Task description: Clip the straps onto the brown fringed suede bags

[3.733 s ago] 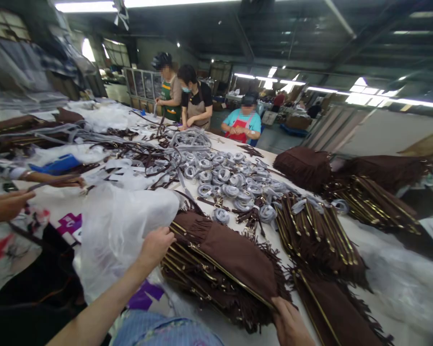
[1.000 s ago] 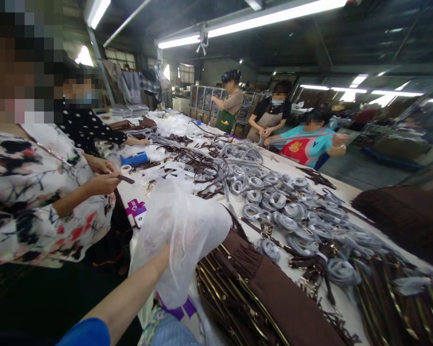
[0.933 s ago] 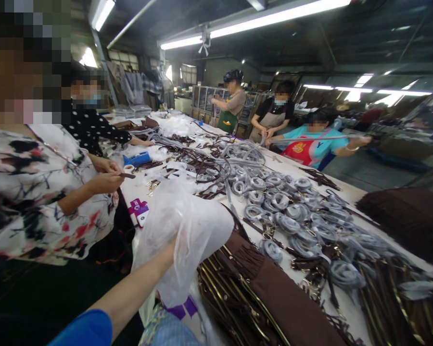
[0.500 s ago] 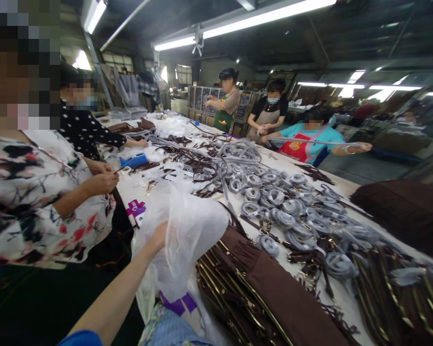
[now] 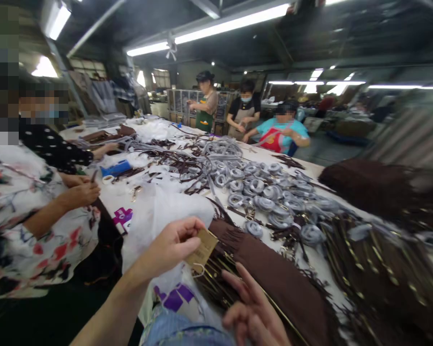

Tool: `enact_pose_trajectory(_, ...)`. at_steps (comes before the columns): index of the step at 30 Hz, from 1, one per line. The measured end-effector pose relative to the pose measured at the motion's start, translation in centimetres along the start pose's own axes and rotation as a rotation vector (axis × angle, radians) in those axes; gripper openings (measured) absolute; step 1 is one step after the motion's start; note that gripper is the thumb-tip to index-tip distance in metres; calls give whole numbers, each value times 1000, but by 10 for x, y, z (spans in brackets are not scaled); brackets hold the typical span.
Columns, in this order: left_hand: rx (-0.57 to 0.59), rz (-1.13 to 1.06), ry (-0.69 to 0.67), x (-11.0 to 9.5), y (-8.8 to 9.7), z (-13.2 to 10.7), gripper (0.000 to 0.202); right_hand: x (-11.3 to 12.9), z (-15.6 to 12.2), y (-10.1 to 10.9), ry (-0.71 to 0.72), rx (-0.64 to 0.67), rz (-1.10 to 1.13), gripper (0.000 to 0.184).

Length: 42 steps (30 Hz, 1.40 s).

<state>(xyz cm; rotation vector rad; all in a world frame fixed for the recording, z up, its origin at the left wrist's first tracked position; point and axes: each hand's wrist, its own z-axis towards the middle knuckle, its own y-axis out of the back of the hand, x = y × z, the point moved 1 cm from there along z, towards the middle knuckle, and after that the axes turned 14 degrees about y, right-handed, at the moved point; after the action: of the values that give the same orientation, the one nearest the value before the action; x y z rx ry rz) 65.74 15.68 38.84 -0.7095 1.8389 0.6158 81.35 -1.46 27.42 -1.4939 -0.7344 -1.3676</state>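
Observation:
My left hand (image 5: 171, 246) is closed in a pinch on a small brown card tag (image 5: 202, 247) that has a thin loop hanging below it. It hovers over a white plastic bag (image 5: 155, 216) at the table's near edge. My right hand (image 5: 250, 312) is low in the view, fingers spread apart, holding nothing, just above a stack of brown fringed bags (image 5: 274, 283) with gold zips. The tag sits between the two hands, at the near end of the brown stack.
Coiled grey straps (image 5: 260, 190) and dark brown straps (image 5: 173, 161) cover the long white table (image 5: 119, 194). More brown fringed bags (image 5: 375, 187) lie at right. A person in a floral top (image 5: 25, 226) works close at left; several other people stand at the far end.
My left hand came out from behind the white plastic bag and now pinches a brown card tag. My right hand has come into view with spread fingers. The view swung slightly right.

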Motion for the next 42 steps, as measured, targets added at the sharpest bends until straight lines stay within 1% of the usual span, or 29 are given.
enact_pose_trajectory(1, 49, 85, -23, 1, -20, 9, 18, 4, 3, -6, -41, 5, 233, 80)
enact_pose_trajectory(2, 88, 168, -46, 3, -38, 17, 18, 7, 7, -10, -70, 8, 371, 79)
enact_pose_trajectory(3, 123, 241, -68, 6, -55, 26, 19, 10, 9, -12, -97, 1, 450, 69)
enact_pose_trajectory(5, 205, 320, -99, 16, -84, 39, 22, 13, 9, -9, -124, -59, 472, 46)
enact_pose_trajectory(6, 253, 317, -102, 21, -96, 44, 22, 13, 7, -4, -123, -117, 462, 39)
enact_pose_trajectory(7, 305, 286, -92, 27, -107, 48, 24, 12, 3, 1, -114, -186, 459, 37)
enact_pose_trajectory(10, 500, 131, 29, 47, -132, 52, 38, 7, -14, 21, -65, -414, 491, 41)
enact_pose_trajectory(12, 692, 77, 149, 61, -144, 50, 48, 5, -27, 35, -30, -549, 513, 42)
enact_pose_trajectory(14, 872, 102, 274, 78, -154, 49, 48, 6, -40, 51, 2, -680, 530, 40)
enact_pose_trajectory(15, 923, 129, 330, 86, -158, 49, 44, 5, -47, 58, 11, -747, 538, 40)
enact_pose_trajectory(16, 947, 161, 376, 94, -161, 50, 38, 4, -55, 66, 15, -813, 547, 41)
enact_pose_trajectory(17, 944, 191, 409, 101, -163, 51, 33, 1, -63, 72, 15, -875, 557, 42)
enact_pose_trajectory(19, 895, 242, 432, 112, -167, 56, 27, -9, -79, 85, 4, -975, 581, 45)
enact_pose_trajectory(21, 853, 318, 408, 116, -170, 59, 25, -25, -95, 95, -8, -1029, 594, 46)
enact_pose_trajectory(22, 832, 383, 376, 115, -171, 60, 24, -35, -104, 99, -20, -1035, 583, 46)
enact_pose_trajectory(23, 807, 479, 314, 113, -173, 60, 23, -45, -112, 103, -37, -1035, 553, 46)
enact_pose_trajectory(24, 781, 604, 221, 109, -175, 60, 22, -53, -120, 106, -55, -1035, 495, 45)
enact_pose_trajectory(26, 724, 888, -16, 100, -183, 58, 22, -66, -133, 111, -58, -1090, 277, 45)
enact_pose_trajectory(28, 688, 1127, -230, 91, -195, 55, 22, -68, -140, 112, 32, -1174, 2, 48)
enact_pose_trajectory(29, 688, 1213, -300, 87, -202, 54, 22, -66, -140, 110, 100, -1179, -95, 49)
enact_pose_trajectory(30, 696, 1277, -345, 84, -210, 53, 22, -63, -138, 106, 160, -1140, -130, 50)
enact_pose_trajectory(31, 711, 1315, -385, 82, -218, 52, 22, -59, -134, 101, 193, -1063, -100, 52)
enact_pose_trajectory(32, 729, 1333, -424, 79, -227, 51, 22, -56, -129, 96, 194, -967, -28, 55)
enact_pose_trajectory(34, 758, 1351, -481, 75, -242, 52, 23, -52, -118, 90, 134, -805, 116, 64)
enact_pose_trajectory(35, 750, 1359, -500, 73, -248, 54, 24, -50, -114, 90, 95, -748, 147, 68)
enact_pose_trajectory(36, 730, 1363, -516, 72, -254, 56, 24, -49, -112, 92, 54, -704, 141, 67)
enact_pose_trajectory(39, 680, 1345, -535, 70, -265, 68, 21, -47, -112, 109, -7, -641, -44, 48)
enact_pose_trajectory(40, 691, 1320, -540, 71, -269, 73, 19, -47, -113, 117, 0, -650, -128, 44)
enact_pose_trajectory(42, 750, 1268, -538, 76, -276, 83, 18, -46, -114, 133, 32, -689, -268, 40)
